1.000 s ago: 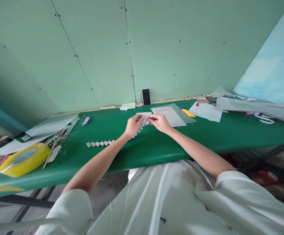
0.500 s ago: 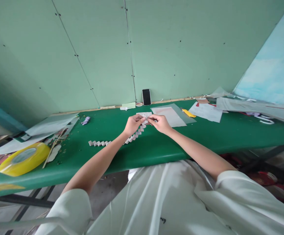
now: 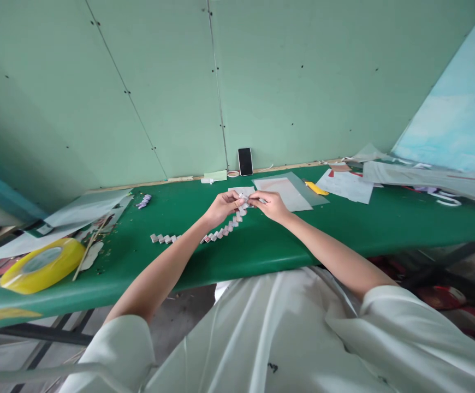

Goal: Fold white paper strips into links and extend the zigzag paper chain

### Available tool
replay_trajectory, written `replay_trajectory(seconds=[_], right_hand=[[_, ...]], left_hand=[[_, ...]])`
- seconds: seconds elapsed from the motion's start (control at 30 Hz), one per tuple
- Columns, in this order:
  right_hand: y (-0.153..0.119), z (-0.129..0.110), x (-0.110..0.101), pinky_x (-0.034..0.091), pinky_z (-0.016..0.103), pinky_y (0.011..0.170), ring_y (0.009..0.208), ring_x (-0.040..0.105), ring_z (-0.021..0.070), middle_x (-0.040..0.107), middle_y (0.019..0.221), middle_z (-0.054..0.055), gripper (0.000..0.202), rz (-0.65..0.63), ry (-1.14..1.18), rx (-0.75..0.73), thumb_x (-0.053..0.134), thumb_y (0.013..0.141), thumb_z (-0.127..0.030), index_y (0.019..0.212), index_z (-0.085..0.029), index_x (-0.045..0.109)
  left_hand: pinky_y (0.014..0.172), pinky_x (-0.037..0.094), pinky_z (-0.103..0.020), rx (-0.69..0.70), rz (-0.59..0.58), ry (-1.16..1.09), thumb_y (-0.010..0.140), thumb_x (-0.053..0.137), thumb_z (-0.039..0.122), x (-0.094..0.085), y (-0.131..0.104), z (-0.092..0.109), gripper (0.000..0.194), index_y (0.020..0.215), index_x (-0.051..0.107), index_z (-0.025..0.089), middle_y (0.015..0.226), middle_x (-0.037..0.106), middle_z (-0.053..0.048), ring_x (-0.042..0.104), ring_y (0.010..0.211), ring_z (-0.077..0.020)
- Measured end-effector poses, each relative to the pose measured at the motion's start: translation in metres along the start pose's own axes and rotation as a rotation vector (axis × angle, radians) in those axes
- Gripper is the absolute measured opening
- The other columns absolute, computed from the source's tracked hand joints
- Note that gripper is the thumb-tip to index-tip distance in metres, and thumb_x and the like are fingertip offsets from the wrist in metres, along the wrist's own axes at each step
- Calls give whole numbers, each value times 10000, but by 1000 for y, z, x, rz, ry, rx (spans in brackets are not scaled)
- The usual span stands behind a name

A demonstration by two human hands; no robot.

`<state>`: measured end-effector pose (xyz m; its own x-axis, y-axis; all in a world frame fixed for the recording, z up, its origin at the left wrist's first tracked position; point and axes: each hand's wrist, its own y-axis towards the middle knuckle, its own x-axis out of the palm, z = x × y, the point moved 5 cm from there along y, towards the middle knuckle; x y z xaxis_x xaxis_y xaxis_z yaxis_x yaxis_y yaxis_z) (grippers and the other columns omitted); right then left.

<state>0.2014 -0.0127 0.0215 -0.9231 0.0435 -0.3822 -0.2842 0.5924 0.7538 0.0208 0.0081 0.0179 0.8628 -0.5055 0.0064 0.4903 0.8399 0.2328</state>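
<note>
A zigzag chain of small folded paper links [image 3: 225,231], whitish with pinkish marks, curves over the green table, and its middle is hidden behind my left forearm. The chain's upper end is pinched between the thumb and fingers of my left hand [image 3: 220,208]. Close beside it, my right hand [image 3: 272,206] is closed, its fingertips pinching a small whitish paper strip [image 3: 262,201] at that end. Whether this strip is threaded into the last link is too small to tell. A small pale sheet [image 3: 235,190] lies just beyond my fingers.
A phone [image 3: 244,161] leans on the wall at the back. Translucent sheets [image 3: 298,203] and a yellow cutter [image 3: 316,188] lie right of centre. At left are a yellow tape roll [image 3: 65,262], a thin stick [image 3: 85,255] and a purple folded piece [image 3: 143,201].
My fingertips have shifted slightly at the chain's end, and a whitish bit now shows under my right fingers. The hanging part of the chain has moved a little.
</note>
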Motion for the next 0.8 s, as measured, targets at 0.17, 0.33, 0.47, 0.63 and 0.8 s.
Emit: replay_trajectory(seconds=[0.17, 0.33, 0.47, 0.63, 0.8], right_hand=[[1, 3, -2, 549, 328, 707, 713, 684, 211, 766, 808, 50, 387, 46, -45, 31, 703, 930, -612, 864, -234, 749], [2, 3, -1, 550, 326, 698, 695, 679, 212, 751, 764, 49, 413, 87, -32, 61, 731, 898, -631, 806, -228, 733], [3, 3, 1, 557, 333, 697, 697, 684, 217, 748, 762, 50, 435, 47, -6, 91, 717, 897, -654, 811, -228, 725], [4, 4, 1, 565, 342, 701, 711, 697, 225, 756, 786, 55, 434, 55, 12, 106, 727, 887, -658, 839, -227, 722], [4, 2, 4, 566, 343, 710, 714, 700, 224, 757, 773, 54, 416, -15, 32, 92, 693, 929, -626, 828, -224, 726]], left_hand=[[590, 483, -249, 3, -25, 26, 731, 912, 532, 4, -2, 1, 471, 793, 619, 168, 754, 702, -25, 647, 631, -118], [583, 463, -239, 49, -13, 65, 763, 895, 513, 3, -3, 5, 441, 793, 612, 176, 768, 703, -23, 626, 629, -105], [587, 468, -242, 29, -18, 88, 770, 881, 541, 2, -2, 3, 458, 802, 602, 179, 801, 727, -43, 647, 650, -119], [701, 528, -270, 53, -20, 86, 762, 885, 549, 2, -1, 3, 478, 834, 597, 175, 880, 772, -84, 735, 828, -184], [728, 550, -296, 76, -40, 116, 782, 878, 528, 3, -3, 7, 455, 823, 596, 173, 867, 773, -91, 753, 859, -209]])
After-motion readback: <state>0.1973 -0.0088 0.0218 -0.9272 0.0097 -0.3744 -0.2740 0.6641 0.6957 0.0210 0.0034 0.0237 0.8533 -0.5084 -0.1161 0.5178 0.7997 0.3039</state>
